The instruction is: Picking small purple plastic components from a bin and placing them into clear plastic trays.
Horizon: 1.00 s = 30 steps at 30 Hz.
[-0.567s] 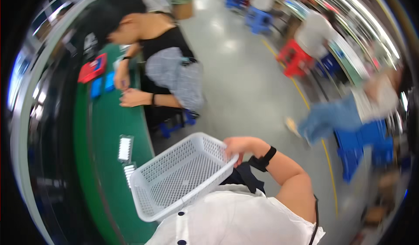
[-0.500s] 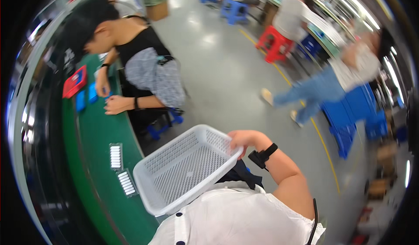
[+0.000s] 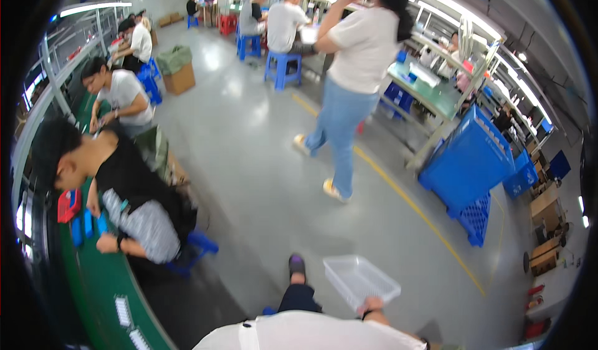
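Note:
My right hand [image 3: 372, 304] is closed on the near edge of a white plastic mesh basket [image 3: 360, 278]. The basket hangs tilted over the grey floor, to the right of my outstretched foot [image 3: 297, 265], and nothing shows inside it. A dark band circles my right wrist. My left hand is out of the picture. On the green workbench [image 3: 93, 275] at lower left lie two small racks of white pieces, one rack [image 3: 123, 311] above the other rack [image 3: 140, 339].
A co-worker in black [image 3: 134, 182] sits at the bench by blue parts and a red tray [image 3: 69, 206]. Ahead, a person in jeans [image 3: 339, 125] is on foot. Blue crates [image 3: 470, 163] stand at right, past a yellow floor line [image 3: 417, 216]. A cardboard box [image 3: 179, 77] stands farther back.
The basket has moved from beside the bench to the right, lower and farther from my body, still in my right hand. My view has lifted and turned; the walking person appears nearer the middle.

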Available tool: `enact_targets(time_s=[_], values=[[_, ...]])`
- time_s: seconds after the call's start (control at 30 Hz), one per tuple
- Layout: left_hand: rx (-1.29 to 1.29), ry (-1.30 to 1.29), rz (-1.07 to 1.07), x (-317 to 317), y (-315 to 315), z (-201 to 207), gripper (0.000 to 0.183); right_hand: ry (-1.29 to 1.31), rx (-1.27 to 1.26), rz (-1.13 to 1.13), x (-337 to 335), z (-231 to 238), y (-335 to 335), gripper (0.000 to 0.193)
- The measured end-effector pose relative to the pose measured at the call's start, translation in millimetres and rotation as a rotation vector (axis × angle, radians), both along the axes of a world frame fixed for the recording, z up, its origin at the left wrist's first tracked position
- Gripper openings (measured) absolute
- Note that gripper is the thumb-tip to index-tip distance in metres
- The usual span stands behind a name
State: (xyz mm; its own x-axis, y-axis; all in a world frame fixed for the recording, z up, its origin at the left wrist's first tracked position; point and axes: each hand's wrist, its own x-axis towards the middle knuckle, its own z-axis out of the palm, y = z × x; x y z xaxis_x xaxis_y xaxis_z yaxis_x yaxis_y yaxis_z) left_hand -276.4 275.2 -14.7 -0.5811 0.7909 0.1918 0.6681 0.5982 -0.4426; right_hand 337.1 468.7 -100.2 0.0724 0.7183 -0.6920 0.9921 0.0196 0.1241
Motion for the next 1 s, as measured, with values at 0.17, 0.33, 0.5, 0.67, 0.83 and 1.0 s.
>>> enact_targets(time_s=[0.17, 0.33, 0.5, 0.67, 0.83, 1.0], values=[[0.042, -0.11, -0.066, 76.9, 210.4, 3.6, 0.05, 0.071, 0.094, -0.709, 70.1, -52.2, 28.1, 0.034], [-0.123, -0.182, -0.064, 122.5, 260.6, 0.5, 0.049, 0.825, 0.086, -1.997, 34.9, 21.7, 121.8, 0.037], [-0.226, -0.318, -0.028, 170.3, 310.1, 4.7, 0.047, 0.982, 0.012, -1.949, 39.2, 2.9, 199.0, 0.036], [-0.332, -0.376, -0.059, 146.9, 368.4, 8.4, 0.046, 1.299, -0.117, -1.655, -23.8, 15.7, 314.5, 0.043], [-0.463, -0.411, -0.266, 100.9, 484.4, 4.2, 0.044, 1.319, -0.108, -1.695, -91.9, 27.1, 428.5, 0.043], [-0.524, -0.424, -0.417, 34.3, 651.0, 15.4, 0.043, 1.221, -0.115, -1.715, -94.9, 42.1, 510.7, 0.044]])
